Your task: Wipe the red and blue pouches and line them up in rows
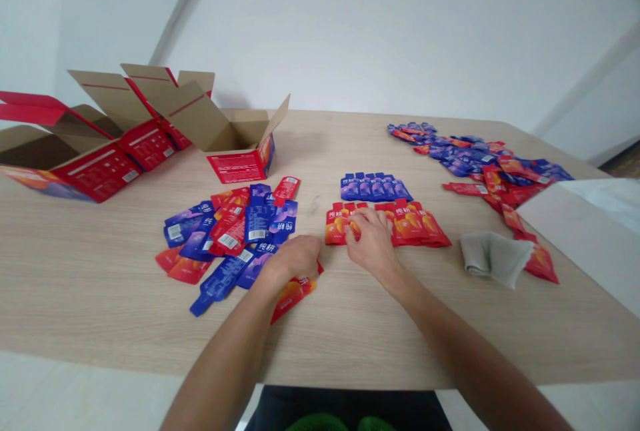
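My left hand (301, 258) is at the right edge of a loose pile of blue and red pouches. Its fingers are curled and closed on a red pouch (293, 298) with orange fruit print, partly hidden under the hand. My right hand (371, 239) rests over a row of overlapping red pouches (411, 223), its bent fingers and thumb closed on a red pouch in the left half of that row. Just behind lies a neat row of blue pouches (374, 187). In the left pile, blue pouches (257, 223) and red pouches (231, 223) lie at mixed angles.
Several open red cardboard boxes stand at the back left, the nearest being a box (239, 166) with raised flaps. A long heap of mixed pouches (465, 154) runs along the right side. A folded grey cloth (493, 256) lies near a white sheet-like object (585, 231).
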{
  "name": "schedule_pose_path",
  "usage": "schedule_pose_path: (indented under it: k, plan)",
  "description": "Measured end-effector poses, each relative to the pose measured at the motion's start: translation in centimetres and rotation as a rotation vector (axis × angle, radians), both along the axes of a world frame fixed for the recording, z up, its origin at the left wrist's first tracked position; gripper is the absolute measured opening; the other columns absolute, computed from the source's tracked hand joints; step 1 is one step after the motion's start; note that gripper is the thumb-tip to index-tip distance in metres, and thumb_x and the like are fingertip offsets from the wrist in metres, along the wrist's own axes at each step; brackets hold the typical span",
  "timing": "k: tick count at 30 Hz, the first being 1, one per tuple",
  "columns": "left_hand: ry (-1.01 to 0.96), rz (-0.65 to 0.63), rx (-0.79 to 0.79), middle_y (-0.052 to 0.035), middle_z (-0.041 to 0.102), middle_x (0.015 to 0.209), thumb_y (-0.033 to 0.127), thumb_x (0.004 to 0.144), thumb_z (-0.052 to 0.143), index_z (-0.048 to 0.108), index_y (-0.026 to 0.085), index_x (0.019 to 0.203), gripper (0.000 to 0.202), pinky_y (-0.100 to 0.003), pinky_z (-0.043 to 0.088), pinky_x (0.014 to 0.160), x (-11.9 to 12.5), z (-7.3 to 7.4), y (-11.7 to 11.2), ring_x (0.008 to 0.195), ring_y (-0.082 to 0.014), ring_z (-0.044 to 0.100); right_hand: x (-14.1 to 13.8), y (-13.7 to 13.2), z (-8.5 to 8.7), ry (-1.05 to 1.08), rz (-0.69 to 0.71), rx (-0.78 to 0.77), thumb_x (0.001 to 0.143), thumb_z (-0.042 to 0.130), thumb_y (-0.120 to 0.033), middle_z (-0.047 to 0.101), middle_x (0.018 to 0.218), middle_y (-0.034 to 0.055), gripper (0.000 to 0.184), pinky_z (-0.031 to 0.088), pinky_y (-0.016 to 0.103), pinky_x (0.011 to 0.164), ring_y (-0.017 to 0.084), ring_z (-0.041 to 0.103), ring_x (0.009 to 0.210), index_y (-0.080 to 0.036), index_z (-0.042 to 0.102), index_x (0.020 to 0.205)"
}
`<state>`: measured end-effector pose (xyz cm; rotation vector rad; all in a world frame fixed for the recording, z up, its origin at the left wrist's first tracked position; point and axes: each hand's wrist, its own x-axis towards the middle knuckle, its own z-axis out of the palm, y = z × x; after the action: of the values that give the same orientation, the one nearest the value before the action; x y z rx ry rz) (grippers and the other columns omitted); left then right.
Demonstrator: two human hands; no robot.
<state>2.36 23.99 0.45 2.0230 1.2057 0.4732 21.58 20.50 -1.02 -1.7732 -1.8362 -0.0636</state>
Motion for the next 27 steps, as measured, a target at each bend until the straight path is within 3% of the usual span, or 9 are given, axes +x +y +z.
schedule_pose_path:
  k: [3, 6, 12, 16, 20, 23, 27]
  plan:
    - [-0.025, -0.023, 0.024, 0.0046, 0.045, 0.04, 0.002, 0.031, 0.071, 0.047, 0.022, 0.037, 0.033, -0.024, 0.02, 0.041, 0.2, -0.1, -0.1, 0.036, -0.0085, 0.03, 0.0, -0.1, -1.0, 0.049, 0.021, 0.011, 0.089, 0.054, -0.024, 0.063, 0.12, 0.0093, 0.021, 0.039, 0.043, 0.09, 0.03, 0.049, 0.109, -0.023, 0.072, 0.1]
    - [-0.045, -0.057, 0.034, 0.0038, 0.048, 0.041, 0.006, 0.04, 0.071, 0.054, 0.022, 0.041, 0.024, -0.024, 0.022, 0.041, 0.2, 0.2, 0.2, 0.037, -0.0106, 0.037, 0.2, -0.4, -1.5, 0.126, 0.11, 0.025, 0.089, 0.053, -0.021, 0.066, 0.114, 0.0091, 0.021, 0.041, 0.042, 0.093, 0.028, 0.052, 0.109, -0.021, 0.072, 0.098]
    - [-0.161, -0.094, -0.161, 0.0024, 0.06, 0.056, 0.021, 0.066, 0.065, 0.064, 0.02, 0.067, 0.002, -0.021, 0.03, 0.045, 0.2, 1.4, 0.9, 0.049, -0.0122, 0.051, 0.1, -1.0, -1.2, 0.495, 0.303, -0.038, 0.097, 0.044, -0.026, 0.072, 0.103, 0.0075, 0.025, 0.048, 0.036, 0.089, 0.022, 0.064, 0.099, -0.021, 0.068, 0.104]
    - [-0.331, 0.036, -0.261, 0.0015, 0.062, 0.059, 0.028, 0.068, 0.073, 0.061, 0.017, 0.073, 0.018, -0.02, 0.033, 0.046, 0.9, 1.3, 1.2, 0.05, -0.0114, 0.052, -0.2, -1.3, -1.2, 0.781, 0.379, -0.218, 0.097, 0.051, -0.038, 0.074, 0.097, 0.0044, 0.025, 0.051, 0.031, 0.076, 0.019, 0.067, 0.086, -0.022, 0.067, 0.106]
    - [-0.514, 0.159, -0.273, 0.0005, 0.064, 0.062, 0.032, 0.064, 0.081, 0.059, 0.016, 0.073, 0.029, -0.021, 0.037, 0.051, 1.9, 0.6, 1.2, 0.052, -0.0108, 0.054, -0.4, -1.2, -1.3, 0.967, 0.441, -0.306, 0.092, 0.059, -0.045, 0.071, 0.085, 0.0021, 0.027, 0.05, 0.028, 0.069, 0.017, 0.065, 0.076, -0.02, 0.066, 0.093]
    - [-0.642, 0.228, -0.273, 0.0009, 0.063, 0.061, 0.037, 0.063, 0.084, 0.059, 0.016, 0.074, 0.034, -0.021, 0.037, 0.052, 2.6, 0.5, 0.9, 0.052, -0.0104, 0.053, -0.4, -1.3, -1.0, 1.015, 0.421, -0.304, 0.091, 0.06, -0.05, 0.066, 0.075, 0.0001, 0.032, 0.047, 0.027, 0.063, 0.016, 0.06, 0.068, -0.02, 0.064, 0.081]
    - [-0.737, 0.245, -0.305, 0.002, 0.06, 0.062, 0.05, 0.071, 0.078, 0.062, 0.015, 0.074, 0.038, -0.022, 0.039, 0.055, 3.2, 1.3, 0.4, 0.054, -0.0093, 0.05, 0.1, -1.4, -0.5, 1.012, 0.376, -0.22, 0.092, 0.058, -0.053, 0.065, 0.076, 0.0004, 0.034, 0.045, 0.027, 0.064, 0.015, 0.058, 0.069, -0.021, 0.064, 0.083]
